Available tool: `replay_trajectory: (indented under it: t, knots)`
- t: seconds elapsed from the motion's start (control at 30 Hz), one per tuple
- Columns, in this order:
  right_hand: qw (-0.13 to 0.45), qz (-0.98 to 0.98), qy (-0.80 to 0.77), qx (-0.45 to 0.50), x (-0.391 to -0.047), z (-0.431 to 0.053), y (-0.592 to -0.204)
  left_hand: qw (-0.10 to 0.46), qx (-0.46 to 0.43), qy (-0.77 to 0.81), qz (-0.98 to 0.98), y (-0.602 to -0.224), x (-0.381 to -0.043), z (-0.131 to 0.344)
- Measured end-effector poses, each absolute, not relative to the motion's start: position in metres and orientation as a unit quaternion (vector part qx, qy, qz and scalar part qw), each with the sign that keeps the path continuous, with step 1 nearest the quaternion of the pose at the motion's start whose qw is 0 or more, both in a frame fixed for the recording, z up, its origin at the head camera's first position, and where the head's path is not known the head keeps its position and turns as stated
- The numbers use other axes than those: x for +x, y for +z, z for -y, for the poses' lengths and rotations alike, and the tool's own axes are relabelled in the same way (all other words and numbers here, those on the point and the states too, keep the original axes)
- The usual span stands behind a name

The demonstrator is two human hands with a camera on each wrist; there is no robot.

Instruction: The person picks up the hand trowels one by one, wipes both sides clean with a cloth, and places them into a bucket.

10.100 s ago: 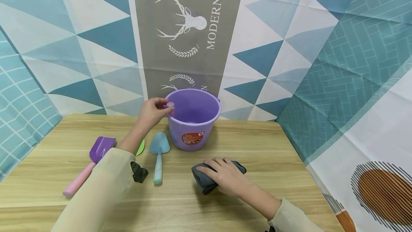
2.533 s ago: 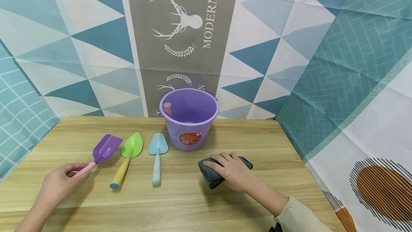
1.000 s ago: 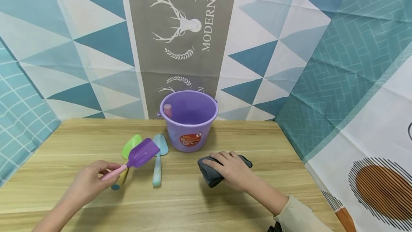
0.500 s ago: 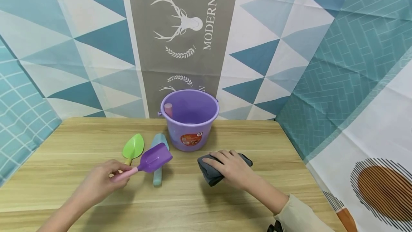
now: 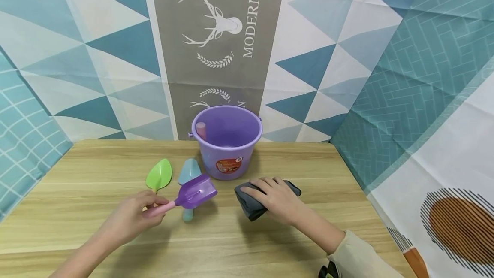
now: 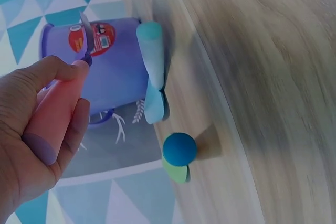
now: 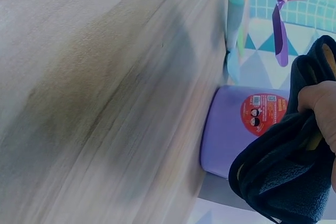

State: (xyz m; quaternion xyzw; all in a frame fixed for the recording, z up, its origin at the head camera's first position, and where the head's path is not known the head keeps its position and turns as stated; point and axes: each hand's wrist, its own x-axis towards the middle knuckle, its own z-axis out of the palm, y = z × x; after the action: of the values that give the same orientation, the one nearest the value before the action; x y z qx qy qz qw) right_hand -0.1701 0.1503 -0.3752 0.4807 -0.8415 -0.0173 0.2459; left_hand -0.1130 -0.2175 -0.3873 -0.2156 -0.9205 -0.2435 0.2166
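My left hand [image 5: 135, 216] grips the pink handle of a purple toy shovel [image 5: 196, 192], held above the table with its blade pointing right. In the head view the shovel overlaps a light blue trowel [image 5: 189, 170] lying on the table. A green trowel [image 5: 159, 174] with a yellow handle lies further left, its handle mostly behind my left hand. My right hand [image 5: 278, 198] holds a folded dark grey cloth [image 5: 248, 200], its folds showing in the right wrist view. Behind both hands stands a purple bucket [image 5: 216, 153], with a pink handle [image 5: 201, 130] sticking up inside its left rim.
The wooden table [image 5: 308, 170] reaches back to a patterned curtain [image 5: 216, 72] right behind the bucket. Tiled-pattern cloth [image 5: 27, 128] hangs at the left, and another printed cloth [image 5: 432, 166] lines the right side.
My left hand put the pink-handled tool in the bucket, picked up the purple shovel from the left, and carried it rightward over the trowels. My right hand still holds the cloth.
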Motion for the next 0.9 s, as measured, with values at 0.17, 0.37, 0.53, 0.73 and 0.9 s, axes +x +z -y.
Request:
replay_trajectory:
  t: [0.17,0.37,0.53,0.73,0.9]
  knots:
    - [0.264,0.830,-0.008,0.490,-0.173,-0.146,-0.373,0.196,-0.210,-0.242,0.927,-0.384,-0.111,0.209]
    - [0.281,0.820,-0.002,0.498,-0.173,-0.140,-0.369,0.190,-0.230,-0.245,0.922,-0.382,-0.111,0.200]
    - [0.278,0.820,-0.006,0.500,-0.173,-0.136,-0.366,0.166,-0.237,-0.245,0.925,-0.379,-0.110,0.193]
    - [0.287,0.816,-0.004,0.501,-0.173,-0.133,-0.366,0.138,-0.242,-0.253,0.926,-0.374,-0.109,0.187]
    - [0.284,0.817,-0.001,0.501,-0.173,-0.130,-0.364,0.144,-0.252,-0.253,0.923,-0.372,-0.110,0.182]
